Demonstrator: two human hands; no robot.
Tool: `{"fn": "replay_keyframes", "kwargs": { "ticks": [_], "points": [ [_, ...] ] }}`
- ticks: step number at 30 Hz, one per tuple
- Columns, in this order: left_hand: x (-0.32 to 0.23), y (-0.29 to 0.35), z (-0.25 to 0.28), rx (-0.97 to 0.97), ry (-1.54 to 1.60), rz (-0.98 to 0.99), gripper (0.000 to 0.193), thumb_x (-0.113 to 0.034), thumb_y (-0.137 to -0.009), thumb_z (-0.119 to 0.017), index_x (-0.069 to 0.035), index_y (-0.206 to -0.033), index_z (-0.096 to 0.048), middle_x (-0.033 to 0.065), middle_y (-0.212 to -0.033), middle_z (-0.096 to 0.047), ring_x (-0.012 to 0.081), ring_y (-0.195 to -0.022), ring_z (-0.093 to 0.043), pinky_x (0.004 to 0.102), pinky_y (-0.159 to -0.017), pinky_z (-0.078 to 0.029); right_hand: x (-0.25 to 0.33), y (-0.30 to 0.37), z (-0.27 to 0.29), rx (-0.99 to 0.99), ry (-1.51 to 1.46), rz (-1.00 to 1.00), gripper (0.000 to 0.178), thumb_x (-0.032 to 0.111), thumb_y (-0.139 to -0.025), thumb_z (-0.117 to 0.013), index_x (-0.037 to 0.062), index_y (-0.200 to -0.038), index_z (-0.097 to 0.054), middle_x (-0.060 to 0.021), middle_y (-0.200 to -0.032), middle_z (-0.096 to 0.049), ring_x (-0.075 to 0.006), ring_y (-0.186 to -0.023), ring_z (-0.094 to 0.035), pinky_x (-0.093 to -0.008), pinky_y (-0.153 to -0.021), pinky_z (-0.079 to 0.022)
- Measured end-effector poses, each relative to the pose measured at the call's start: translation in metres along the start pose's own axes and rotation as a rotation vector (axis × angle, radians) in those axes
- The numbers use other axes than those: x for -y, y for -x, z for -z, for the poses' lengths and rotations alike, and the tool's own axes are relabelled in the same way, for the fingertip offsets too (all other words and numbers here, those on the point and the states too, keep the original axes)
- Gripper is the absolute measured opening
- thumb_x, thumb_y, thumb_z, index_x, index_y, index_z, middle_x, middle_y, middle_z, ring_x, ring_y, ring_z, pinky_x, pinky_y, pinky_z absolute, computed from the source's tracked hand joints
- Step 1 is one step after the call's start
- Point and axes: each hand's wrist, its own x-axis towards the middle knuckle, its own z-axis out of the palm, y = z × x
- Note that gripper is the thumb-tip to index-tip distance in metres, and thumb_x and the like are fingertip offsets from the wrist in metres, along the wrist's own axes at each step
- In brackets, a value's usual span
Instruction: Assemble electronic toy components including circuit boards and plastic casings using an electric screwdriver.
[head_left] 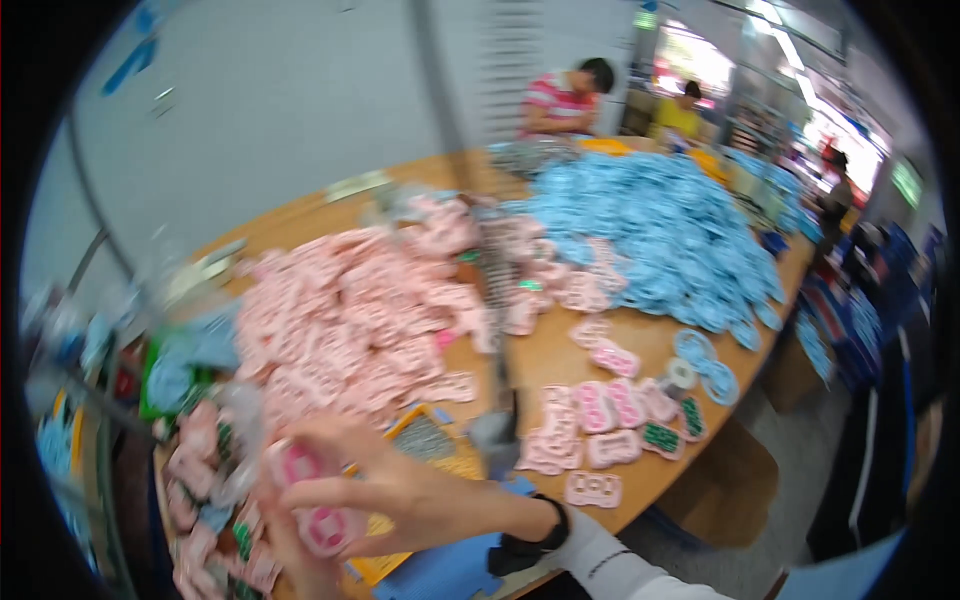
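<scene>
A pale pink, two-lobed plastic part (335,528) with darker pink rounds is held up at the lower left, blurred by motion. My right hand (405,490) reaches in from the lower right, its thumb and fingers closed on the part's edges. Below and to its left, my left hand (305,565) grips the part's lower left side, mostly covered. Just beyond the hands lies a yellow tray (462,462) with many small grey metal pieces (422,438). A dark hanging tool (492,440) with a grey tip stands beside the tray.
Heaped on the wooden table (640,330) are pale pink parts (340,310) and light blue parts (640,215). At right lie several finished-looking pink parts (608,405) and a white spool (680,374). A clear bag (240,435) is at left. Two people (562,105) sit at the far end.
</scene>
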Motion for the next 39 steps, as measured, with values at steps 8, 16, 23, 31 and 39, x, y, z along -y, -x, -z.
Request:
{"fn": "replay_keyframes", "kwargs": {
  "ticks": [8,16,23,31,39],
  "points": [
    [-0.023,-0.011,-0.029,0.077,0.424,0.181,0.053,-0.043,-0.094,-0.024,-0.003,-0.127,-0.037,0.0153,-0.11,-0.052,0.023,-0.093,-0.056,0.0326,-0.073,-0.05,-0.013,-0.003,-0.011,-0.217,-0.677,-0.272,0.086,0.017,-0.063,-0.078,0.0075,-0.132,-0.027,-0.0134,-0.128,-0.035,-0.0268,-0.124,-0.031,-0.0398,-0.1,-0.029],
    [-0.031,-0.017,-0.015,0.249,0.714,0.461,0.061,-0.05,-0.092,-0.021,0.0,-0.119,-0.043,0.014,-0.098,-0.054,0.0222,-0.082,-0.056,0.0316,-0.066,-0.049,-0.005,-0.01,-0.01,-0.474,-1.106,-0.562,0.091,0.049,-0.07,-0.067,0.0112,-0.136,-0.016,-0.0173,-0.133,-0.034,-0.029,-0.122,-0.037,-0.0434,-0.101,-0.031],
    [-0.037,-0.018,-0.01,0.35,0.947,0.582,0.06,-0.049,-0.092,-0.021,0.0,-0.121,-0.04,0.0163,-0.103,-0.051,0.024,-0.086,-0.054,0.0319,-0.064,-0.05,-0.006,-0.011,-0.014,-0.509,-1.152,-0.591,0.087,0.061,-0.074,-0.054,0.0128,-0.136,-0.017,-0.0171,-0.133,-0.034,-0.034,-0.123,-0.035,-0.0453,-0.101,-0.032],
    [-0.035,-0.016,-0.007,0.377,1.061,0.639,0.06,-0.05,-0.092,-0.023,-0.002,-0.123,-0.039,0.0177,-0.104,-0.051,0.0243,-0.084,-0.055,0.0347,-0.067,-0.053,-0.012,-0.003,-0.014,-0.54,-1.448,-0.491,0.082,0.062,-0.076,-0.051,0.012,-0.133,-0.022,-0.0206,-0.134,-0.03,-0.0352,-0.124,-0.032,-0.049,-0.099,-0.033],
    [-0.038,-0.013,-0.004,0.384,1.072,0.638,0.058,-0.049,-0.092,-0.022,-0.003,-0.125,-0.038,0.0184,-0.104,-0.051,0.0248,-0.085,-0.055,0.0345,-0.064,-0.054,-0.005,-0.004,-0.021,-0.619,-1.591,-0.434,0.082,0.067,-0.076,-0.043,0.0157,-0.136,-0.02,-0.0241,-0.14,-0.016,-0.0379,-0.129,-0.02,-0.0535,-0.101,-0.027]
  ]
}}
